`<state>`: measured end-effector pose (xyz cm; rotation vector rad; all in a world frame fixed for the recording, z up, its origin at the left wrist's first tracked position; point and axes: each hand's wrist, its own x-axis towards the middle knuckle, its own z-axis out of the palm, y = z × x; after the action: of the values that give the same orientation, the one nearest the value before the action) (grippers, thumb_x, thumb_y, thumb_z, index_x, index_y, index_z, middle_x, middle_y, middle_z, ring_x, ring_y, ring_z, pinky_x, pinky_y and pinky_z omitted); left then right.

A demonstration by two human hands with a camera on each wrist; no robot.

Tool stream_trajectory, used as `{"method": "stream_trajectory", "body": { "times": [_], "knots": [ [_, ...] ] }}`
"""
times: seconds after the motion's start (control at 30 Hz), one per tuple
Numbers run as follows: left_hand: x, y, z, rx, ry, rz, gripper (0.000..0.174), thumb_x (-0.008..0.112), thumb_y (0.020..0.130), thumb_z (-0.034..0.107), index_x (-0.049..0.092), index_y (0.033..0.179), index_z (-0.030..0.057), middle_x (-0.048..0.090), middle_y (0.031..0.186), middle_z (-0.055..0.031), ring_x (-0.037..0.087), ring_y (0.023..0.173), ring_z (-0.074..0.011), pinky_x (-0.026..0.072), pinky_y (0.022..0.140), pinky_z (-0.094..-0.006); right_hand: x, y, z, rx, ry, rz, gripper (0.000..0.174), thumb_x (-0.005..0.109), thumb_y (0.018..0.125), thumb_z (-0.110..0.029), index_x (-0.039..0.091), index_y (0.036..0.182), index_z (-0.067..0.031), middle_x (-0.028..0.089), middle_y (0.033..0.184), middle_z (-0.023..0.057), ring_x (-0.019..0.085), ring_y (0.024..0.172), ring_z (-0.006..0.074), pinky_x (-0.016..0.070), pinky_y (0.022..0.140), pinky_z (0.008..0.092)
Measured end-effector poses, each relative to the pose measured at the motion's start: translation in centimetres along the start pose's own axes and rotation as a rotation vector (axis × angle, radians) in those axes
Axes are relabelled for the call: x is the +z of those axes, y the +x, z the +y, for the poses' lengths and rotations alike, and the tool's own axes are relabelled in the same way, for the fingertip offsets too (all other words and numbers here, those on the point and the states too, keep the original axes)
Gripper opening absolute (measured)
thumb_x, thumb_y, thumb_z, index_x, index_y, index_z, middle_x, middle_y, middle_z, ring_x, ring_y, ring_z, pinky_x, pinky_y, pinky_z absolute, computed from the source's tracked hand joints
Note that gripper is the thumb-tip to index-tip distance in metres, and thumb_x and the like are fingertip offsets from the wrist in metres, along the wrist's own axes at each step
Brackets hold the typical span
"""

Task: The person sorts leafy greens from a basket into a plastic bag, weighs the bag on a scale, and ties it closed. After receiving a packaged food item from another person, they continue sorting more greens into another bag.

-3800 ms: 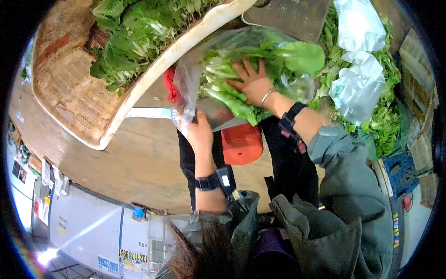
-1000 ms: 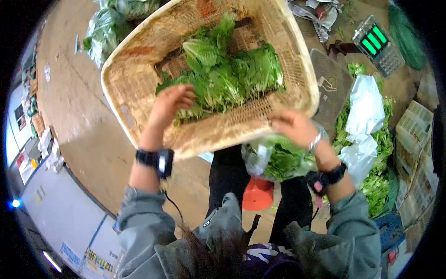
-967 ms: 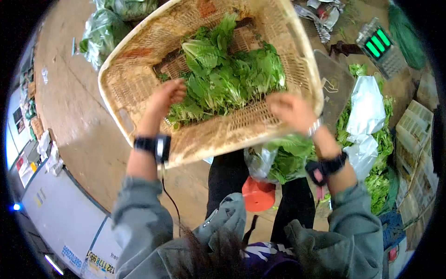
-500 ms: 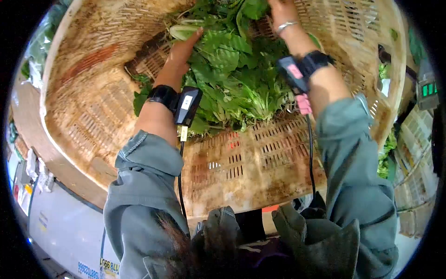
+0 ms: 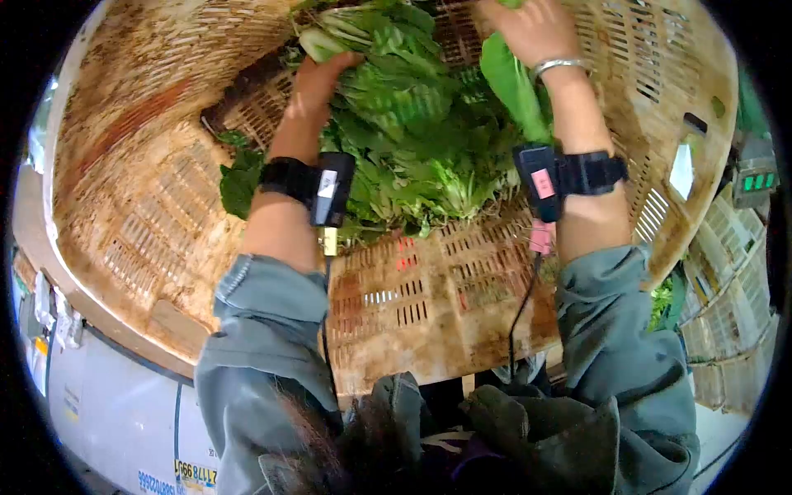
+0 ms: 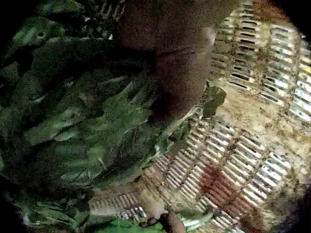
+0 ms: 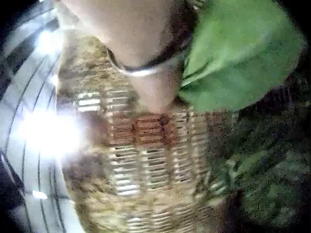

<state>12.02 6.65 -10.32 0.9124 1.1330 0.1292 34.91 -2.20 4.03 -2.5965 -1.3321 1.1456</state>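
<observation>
Both hands reach into a large, dirt-stained plastic basket (image 5: pixel 157 206). At its middle lies a pile of leafy greens (image 5: pixel 412 157) with pale stems. My left hand (image 5: pixel 316 87) grips a bunch of the greens, its thumb over them and most fingers hidden beneath the leaves. In the left wrist view, the left hand (image 6: pixel 180 73) overlaps dark leaves (image 6: pixel 87 121). My right hand (image 5: pixel 536 33), at the far side, holds a leafy green whose broad leaf (image 5: pixel 511 87) hangs toward the wrist. That leaf (image 7: pixel 238 58) shows beside the bracelet in the right wrist view; the fingertips are hidden.
A scale with a lit green display (image 5: pixel 757 181) stands beyond the basket's right side. Stacked pale crates (image 5: pixel 726 305) are at the right, with some greens (image 5: pixel 662 304) beside them. A white panel (image 5: pixel 115 404) runs along the lower left.
Earlier the hands worked at a bagged bunch, then moved to the basket, which now sits nearer. In the last half second the right hand drew back with a leafy green; the left bunch shifted slightly.
</observation>
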Motion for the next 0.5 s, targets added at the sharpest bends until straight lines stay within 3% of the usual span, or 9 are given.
{"method": "stream_trajectory", "body": {
  "times": [0.03, 0.1, 0.13, 0.17, 0.2, 0.23, 0.3, 0.37, 0.5],
  "knots": [
    [0.4, -0.4, 0.6, -0.031, -0.011, 0.033, 0.034, 0.06, 0.076, 0.019, 0.052, 0.103, -0.0007, 0.056, 0.102, -0.011, 0.056, 0.09, -0.0224, 0.047, 0.078, -0.0393, 7.1, 5.7, 6.2, -0.421, -0.629, 0.172, 0.048, 0.038, 0.086, -0.04, 0.049, 0.113, -0.0021, 0.053, 0.106, 0.0197, 0.053, 0.093, 0.0306, 0.0415, 0.082, 0.0391],
    [1.0, 0.5, -0.5, 0.053, -0.189, -0.122, 0.033, 0.06, 0.076, 0.021, 0.053, 0.101, 0.0004, 0.053, 0.108, -0.0134, 0.054, 0.095, -0.0244, 0.0451, 0.082, -0.0411, 6.9, 6.9, 1.1, 0.219, -0.043, -0.215, 0.063, 0.035, 0.084, -0.053, 0.031, 0.131, -0.0097, 0.025, 0.136, 0.0156, 0.023, 0.125, 0.0299, 0.0172, 0.104, 0.0425],
    [2.5, 0.0, -0.5, -0.03, -0.261, 0.152, 0.037, 0.061, 0.076, 0.018, 0.05, 0.107, 0.0011, 0.05, 0.113, -0.0137, 0.053, 0.098, -0.025, 0.0443, 0.083, -0.0409, 15.0, 10.9, 4.9, 0.086, 0.434, 0.321, 0.091, 0.054, 0.063, -0.066, 0.048, 0.109, 0.0124, 0.05, 0.109, 0.0285, 0.053, 0.099, 0.0331, 0.0425, 0.083, 0.0366],
    [3.2, -0.3, -0.6, -0.112, -0.329, 0.427, 0.042, 0.061, 0.076, 0.016, 0.047, 0.112, 0.0018, 0.047, 0.117, -0.014, 0.051, 0.101, -0.0255, 0.0435, 0.084, -0.0407, 15.4, 10.8, 3.8, 0.171, 0.407, 0.031, 0.083, 0.054, 0.066, -0.063, 0.051, 0.106, 0.0099, 0.052, 0.109, 0.0265, 0.055, 0.096, 0.0318, 0.0418, 0.083, 0.0362],
    [2.4, 0.5, -1.0, -0.153, -0.584, 0.292, 0.067, 0.06, 0.069, -0.001, 0.03, 0.129, 0.0069, 0.042, 0.125, -0.0127, 0.048, 0.106, -0.0259, 0.0407, 0.088, -0.0369, 16.9, 11.0, 3.4, 0.079, 0.415, 0.151, 0.077, 0.054, 0.068, -0.061, 0.053, 0.108, 0.0048, 0.051, 0.11, 0.0247, 0.054, 0.098, 0.0312, 0.0409, 0.085, 0.0356],
    [2.0, -0.3, 0.2, -0.156, -0.581, 0.296, 0.067, 0.06, 0.069, -0.001, 0.03, 0.129, 0.0069, 0.042, 0.125, -0.0127, 0.048, 0.106, -0.0259, 0.0407, 0.088, -0.0369, 17.6, 10.4, 2.7, -0.01, 0.418, 0.262, 0.071, 0.054, 0.07, -0.059, 0.054, 0.111, -0.0002, 0.051, 0.112, 0.0228, 0.054, 0.099, 0.0306, 0.0399, 0.087, 0.0351],
    [1.1, -3.0, 2.1, 0.191, 0.92, -0.019, 0.079, 0.058, 0.067, -0.01, 0.022, 0.134, 0.0106, 0.05, 0.114, -0.0177, 0.052, 0.101, -0.0274, 0.0442, 0.082, -0.0349, 16.3, 8.3, 2.2, 0.053, 0.752, 0.029, 0.066, 0.053, 0.071, -0.058, 0.054, 0.112, -0.0059, 0.05, 0.114, 0.0206, 0.053, 0.1, 0.0301, 0.0395, 0.088, 0.0348],
    [1.2, -3.8, 2.2, 0.243, 0.624, -0.095, 0.093, 0.045, 0.057, -0.021, 0.014, 0.137, 0.0154, 0.038, 0.13, -0.0139, 0.038, 0.118, -0.0248, 0.0329, 0.093, -0.0289, 15.5, 7.7, 2.4, 0.11, 1.064, -0.193, 0.061, 0.053, 0.072, -0.057, 0.054, 0.114, -0.0117, 0.05, 0.116, 0.0184, 0.053, 0.101, 0.0296, 0.0391, 0.089, 0.0345],
    [0.5, -3.5, 2.3, 0.592, 0.815, -0.16, 0.074, 0.055, 0.069, -0.005, 0.025, 0.134, 0.012, 0.04, 0.129, -0.0133, 0.041, 0.115, -0.0212, 0.0364, 0.091, -0.0295, 16.3, 9.5, 3.6, -0.15, 0.663, -0.018, 0.064, 0.046, 0.072, -0.064, 0.058, 0.108, -0.0121, 0.057, 0.105, 0.0147, 0.057, 0.093, 0.0256, 0.042, 0.083, 0.0312]
  ]
}}
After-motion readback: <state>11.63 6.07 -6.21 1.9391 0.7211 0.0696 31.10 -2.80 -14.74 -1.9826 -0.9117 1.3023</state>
